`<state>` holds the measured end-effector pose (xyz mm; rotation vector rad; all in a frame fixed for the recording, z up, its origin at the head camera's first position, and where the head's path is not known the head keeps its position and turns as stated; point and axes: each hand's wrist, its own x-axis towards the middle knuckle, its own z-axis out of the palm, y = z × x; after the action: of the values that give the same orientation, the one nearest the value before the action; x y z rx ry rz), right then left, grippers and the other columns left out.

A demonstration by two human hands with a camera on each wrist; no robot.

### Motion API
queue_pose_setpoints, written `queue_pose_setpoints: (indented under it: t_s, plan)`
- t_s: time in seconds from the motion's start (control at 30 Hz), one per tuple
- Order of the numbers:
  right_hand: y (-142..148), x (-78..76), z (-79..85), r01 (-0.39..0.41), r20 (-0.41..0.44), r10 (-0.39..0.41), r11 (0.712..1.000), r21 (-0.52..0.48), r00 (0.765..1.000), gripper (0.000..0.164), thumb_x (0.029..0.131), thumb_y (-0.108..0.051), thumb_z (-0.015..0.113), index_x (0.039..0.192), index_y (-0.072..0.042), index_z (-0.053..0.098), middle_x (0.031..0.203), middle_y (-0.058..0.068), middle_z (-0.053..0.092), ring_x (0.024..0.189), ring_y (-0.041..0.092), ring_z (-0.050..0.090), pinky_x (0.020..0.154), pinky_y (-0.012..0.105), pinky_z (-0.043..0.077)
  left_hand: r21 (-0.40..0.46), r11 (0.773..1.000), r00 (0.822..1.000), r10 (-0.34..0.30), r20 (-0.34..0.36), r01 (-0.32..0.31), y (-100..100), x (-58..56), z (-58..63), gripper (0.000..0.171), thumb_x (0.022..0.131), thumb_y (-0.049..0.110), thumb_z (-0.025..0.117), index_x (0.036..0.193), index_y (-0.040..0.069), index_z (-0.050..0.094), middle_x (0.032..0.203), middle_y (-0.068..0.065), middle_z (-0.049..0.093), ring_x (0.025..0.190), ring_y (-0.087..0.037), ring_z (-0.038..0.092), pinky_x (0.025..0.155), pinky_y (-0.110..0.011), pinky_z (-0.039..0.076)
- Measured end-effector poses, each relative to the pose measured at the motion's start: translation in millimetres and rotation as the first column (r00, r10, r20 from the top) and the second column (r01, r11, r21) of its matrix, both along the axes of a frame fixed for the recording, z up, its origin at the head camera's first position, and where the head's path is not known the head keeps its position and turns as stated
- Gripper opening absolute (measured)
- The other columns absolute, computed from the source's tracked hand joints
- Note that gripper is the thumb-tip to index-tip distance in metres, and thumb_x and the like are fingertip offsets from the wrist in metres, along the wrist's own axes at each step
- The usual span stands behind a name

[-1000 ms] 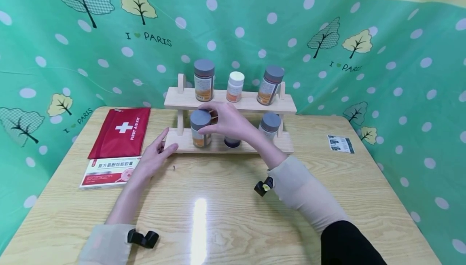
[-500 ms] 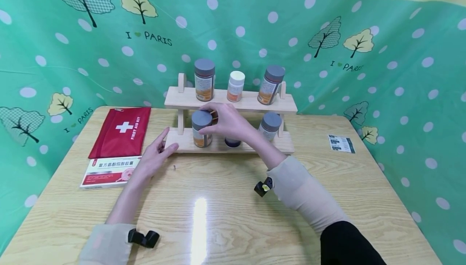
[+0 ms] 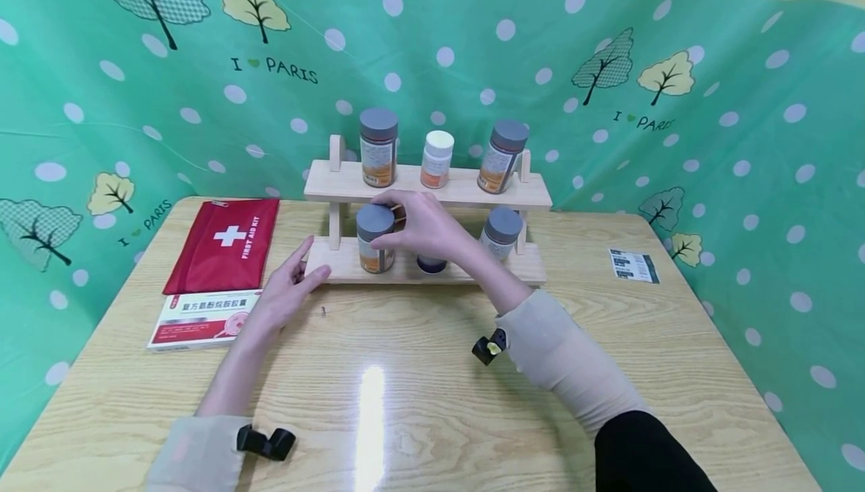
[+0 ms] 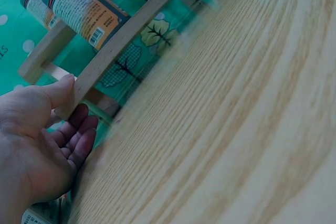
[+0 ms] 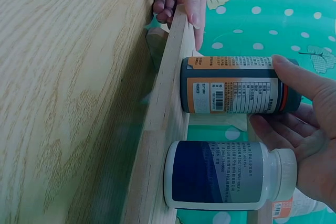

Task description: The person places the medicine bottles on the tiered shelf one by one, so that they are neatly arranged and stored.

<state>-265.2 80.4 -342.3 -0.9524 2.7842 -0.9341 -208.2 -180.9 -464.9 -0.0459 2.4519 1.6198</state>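
Note:
My right hand [image 3: 432,227] grips a grey-lidded supplement bottle [image 3: 375,258] by its upper part, thumb in front. The bottle stands upright at the left of the lower board [image 3: 341,267] of a two-tier wooden shelf. In the right wrist view, its base meets the board and its orange-and-white label [image 5: 231,93] shows. My left hand [image 3: 287,293] pinches the board's left end, thumb on top and fingers underneath in the left wrist view. Beside the gripped bottle stands a white bottle with a blue label [image 5: 215,174], mostly hidden behind my right hand in the head view.
The upper board [image 3: 405,178] carries two grey-lidded bottles and a small white-capped bottle [image 3: 436,163]. Another grey-lidded bottle [image 3: 501,230] stands at the lower right. Left lie a red first aid pouch [image 3: 223,244] and a medicine box [image 3: 196,319]; right, a printed card [image 3: 633,267].
The gripped bottle and my right hand have shifted very slightly to the right along the lower board. My left hand stays on the board's end.

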Motion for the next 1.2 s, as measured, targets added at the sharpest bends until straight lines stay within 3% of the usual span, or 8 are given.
queue_pose_setpoints:
  t_s: [0.43,0.73,0.87,1.03,1.2]
  plan:
    - [-3,1.8,2.2,0.009,0.001,-0.009,1.0,0.015,1.0,0.066,0.082,-0.029,0.089,0.139,-0.011,0.063,0.128,0.004,0.07,0.115,0.015,0.066,0.098,0.031,0.054,0.023,1.0,1.0,0.003,0.001,-0.003,-2,2.5,1.5,0.083,0.102,0.053,0.057,0.166,0.035,0.007,0.13,-0.015,0.052,0.118,-0.022,0.043,0.099,-0.033,0.036]
    - [-5,3.3,2.6,-0.007,-0.005,0.007,1.0,0.022,1.0,0.067,0.082,-0.029,0.089,0.14,-0.01,0.062,0.128,0.005,0.07,0.115,0.016,0.066,0.099,0.032,0.053,0.03,1.0,1.0,0.003,0.013,-0.003,-4,7.2,2.7,0.086,0.101,0.055,0.057,0.166,0.035,0.005,0.137,-0.018,0.05,0.126,-0.027,0.043,0.109,-0.043,0.036]
    - [-3,4.6,3.5,-0.013,-0.018,0.014,1.0,0.022,1.0,0.07,0.082,-0.03,0.089,0.142,-0.01,0.06,0.131,0.005,0.069,0.118,0.016,0.066,0.101,0.032,0.053,0.028,1.0,1.0,0.002,0.005,-0.003,-4,6.8,2.6,0.086,0.101,0.055,0.057,0.166,0.035,0.006,0.136,-0.019,0.05,0.125,-0.026,0.043,0.108,-0.041,0.036]
    - [5,9.5,9.3,-0.002,-0.023,0.002,1.0,-0.028,1.0,0.07,0.084,-0.032,0.087,0.145,-0.01,0.058,0.135,0.005,0.068,0.121,0.018,0.067,0.103,0.03,0.053,0.025,1.0,1.0,0.004,-0.007,-0.004,-4,4.3,-0.1,0.083,0.102,0.052,0.057,0.166,0.034,0.007,0.133,-0.017,0.052,0.121,-0.023,0.045,0.102,-0.033,0.037]
    - [23,15.2,17.6,0.024,-0.069,-0.032,0.992,-0.121,0.997,0.063,0.087,-0.03,0.084,0.142,-0.007,0.061,0.129,0.008,0.07,0.119,0.02,0.068,0.101,0.03,0.055,0.025,1.0,1.0,0.007,-0.008,-0.007,0,1.3,-1.5,0.082,0.102,0.051,0.057,0.166,0.034,0.008,0.131,-0.017,0.052,0.12,-0.024,0.043,0.101,-0.034,0.036]
